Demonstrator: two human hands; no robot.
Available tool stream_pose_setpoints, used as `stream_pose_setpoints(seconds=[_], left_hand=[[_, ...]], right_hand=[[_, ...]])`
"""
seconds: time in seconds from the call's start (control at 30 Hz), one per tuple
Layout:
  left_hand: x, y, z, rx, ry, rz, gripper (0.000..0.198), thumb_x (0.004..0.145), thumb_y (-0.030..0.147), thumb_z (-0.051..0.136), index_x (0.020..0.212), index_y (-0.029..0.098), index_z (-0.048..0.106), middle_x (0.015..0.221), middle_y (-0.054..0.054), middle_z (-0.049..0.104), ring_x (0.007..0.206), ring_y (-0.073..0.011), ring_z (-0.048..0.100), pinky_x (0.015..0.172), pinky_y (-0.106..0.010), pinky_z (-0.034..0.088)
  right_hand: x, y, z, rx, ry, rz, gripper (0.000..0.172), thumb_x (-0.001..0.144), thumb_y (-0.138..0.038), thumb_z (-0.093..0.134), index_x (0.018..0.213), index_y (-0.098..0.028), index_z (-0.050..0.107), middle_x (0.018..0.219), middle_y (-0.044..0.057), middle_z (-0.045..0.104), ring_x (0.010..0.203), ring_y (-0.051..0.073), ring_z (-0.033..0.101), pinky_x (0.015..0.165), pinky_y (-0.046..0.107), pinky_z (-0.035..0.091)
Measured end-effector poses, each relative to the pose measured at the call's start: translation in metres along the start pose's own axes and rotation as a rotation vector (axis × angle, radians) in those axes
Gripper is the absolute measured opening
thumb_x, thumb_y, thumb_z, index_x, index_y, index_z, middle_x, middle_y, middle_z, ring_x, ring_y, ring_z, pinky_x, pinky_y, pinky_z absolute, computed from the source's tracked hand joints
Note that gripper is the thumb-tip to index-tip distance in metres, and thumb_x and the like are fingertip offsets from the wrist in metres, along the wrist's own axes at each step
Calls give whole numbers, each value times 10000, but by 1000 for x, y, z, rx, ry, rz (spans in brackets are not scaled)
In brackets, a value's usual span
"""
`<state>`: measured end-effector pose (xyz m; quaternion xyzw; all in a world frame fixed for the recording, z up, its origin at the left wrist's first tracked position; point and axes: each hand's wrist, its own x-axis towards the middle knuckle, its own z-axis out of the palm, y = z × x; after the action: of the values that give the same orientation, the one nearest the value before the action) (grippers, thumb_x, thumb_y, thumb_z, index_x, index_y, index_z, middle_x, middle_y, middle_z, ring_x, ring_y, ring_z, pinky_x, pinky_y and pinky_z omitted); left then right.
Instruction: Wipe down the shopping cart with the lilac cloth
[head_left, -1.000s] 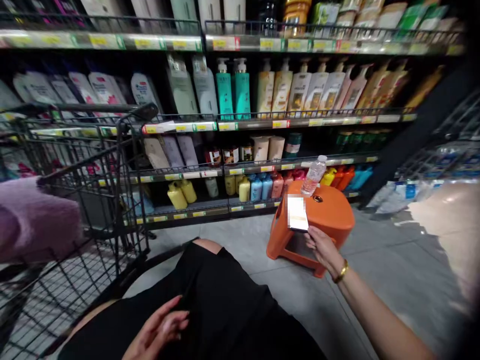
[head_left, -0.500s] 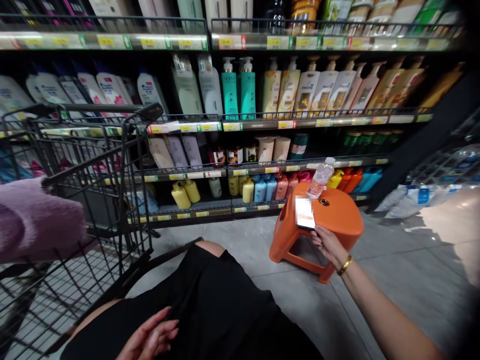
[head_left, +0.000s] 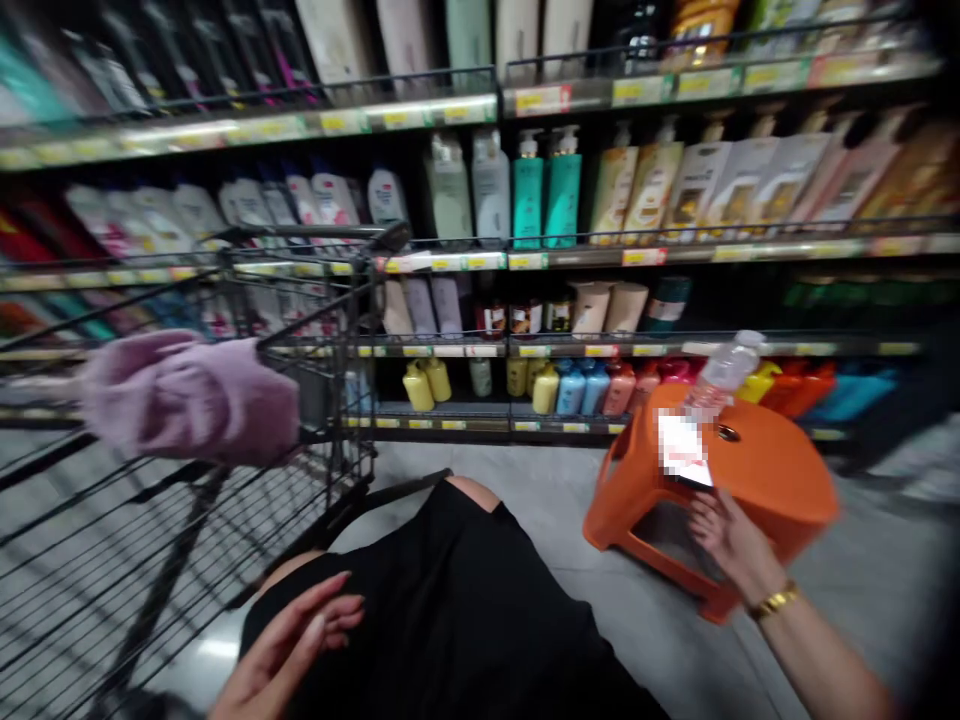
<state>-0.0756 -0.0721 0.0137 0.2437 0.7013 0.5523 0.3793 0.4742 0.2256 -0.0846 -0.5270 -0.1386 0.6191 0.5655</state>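
Observation:
My right hand (head_left: 724, 535), with a gold bracelet on the wrist, pinches the lower end of a phone (head_left: 688, 452) with a bright, partly blurred-out screen. The phone is over the near left part of an orange plastic stool (head_left: 787, 490). Behind the phone, a clear water bottle (head_left: 724, 375) stands on the stool. My left hand (head_left: 300, 630) hovers over my lap in black cloth (head_left: 435, 600), its fingers loosely bent and apart, holding nothing.
A black shopping cart (head_left: 180, 540) stands at the left with a purple towel (head_left: 195, 400) on it. Shelves of shampoo bottles fill the background, among them teal pump bottles (head_left: 562, 200) and small yellow bottles (head_left: 418, 388). Grey floor tiles (head_left: 480, 465) show between.
The view has turned left, so the shelves, stool and cart appear farther right. My left hand appears slightly higher in view. My right hand keeps its grip on the phone.

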Motion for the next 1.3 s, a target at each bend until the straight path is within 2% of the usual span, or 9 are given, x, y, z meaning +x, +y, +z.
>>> stream_pose_setpoints(seconds=[0.1,0.2,0.33,0.53,0.73,0.9,1.07,1.2,1.3], left_hand=[[-7,10,3,-7,12,49,720,726,663,810,1266,195,729,1154,-123,786,1051,-291,738,890,-332,617],[-6,12,2,-45,27,70,706,708,677,820,1204,178,757,1095,-134,793,1003,-292,744,879,-359,611],[-2,13,3,-106,57,72,715,661,708,837,1117,160,779,1043,-142,798,973,-280,746,841,-334,600],[-7,31,6,-206,87,138,591,693,649,850,1002,149,781,998,-133,790,940,-269,739,824,-332,587],[-13,53,5,-262,105,216,524,703,641,847,849,147,754,885,-92,732,817,-217,678,772,-311,554],[-13,91,13,-310,80,363,470,776,611,808,740,166,661,716,-18,593,684,-136,535,649,-251,452],[-7,154,25,-435,2,542,597,852,728,660,642,187,521,586,32,392,558,-101,362,541,-251,328],[-11,212,30,-405,-79,674,751,804,905,500,562,199,413,548,41,279,515,-92,256,494,-262,237],[-24,248,30,-357,-96,748,798,774,966,414,534,205,380,527,36,245,498,-91,250,487,-266,225]], right_hand=[[2,33,-2,-81,6,54,280,878,-461,702,869,-181,690,670,18,624,473,103,537,407,199,453],[-9,71,25,-149,-117,67,442,663,-508,893,904,-175,729,703,11,657,539,105,577,478,204,507],[-51,109,104,-251,-310,77,643,456,-588,988,874,-159,755,715,14,683,598,110,596,544,217,521],[-130,126,233,-297,-682,-42,583,586,-688,919,823,-179,761,753,21,661,669,117,585,634,232,512],[-188,135,299,-294,-938,-43,574,691,-719,844,834,-173,741,764,28,658,684,132,579,681,263,484],[-228,125,342,-232,-1110,-37,585,721,-726,819,851,-166,708,758,7,645,689,118,592,707,260,480],[-269,94,397,-142,-1259,-69,628,704,-770,798,783,-161,669,698,-16,597,619,100,550,614,248,472],[-300,56,435,-53,-1409,-86,700,706,-865,709,637,-185,559,546,-61,448,466,60,350,449,218,289],[-325,22,449,1,-1553,-108,765,709,-937,612,555,-201,477,487,-76,353,430,45,234,428,223,168]])
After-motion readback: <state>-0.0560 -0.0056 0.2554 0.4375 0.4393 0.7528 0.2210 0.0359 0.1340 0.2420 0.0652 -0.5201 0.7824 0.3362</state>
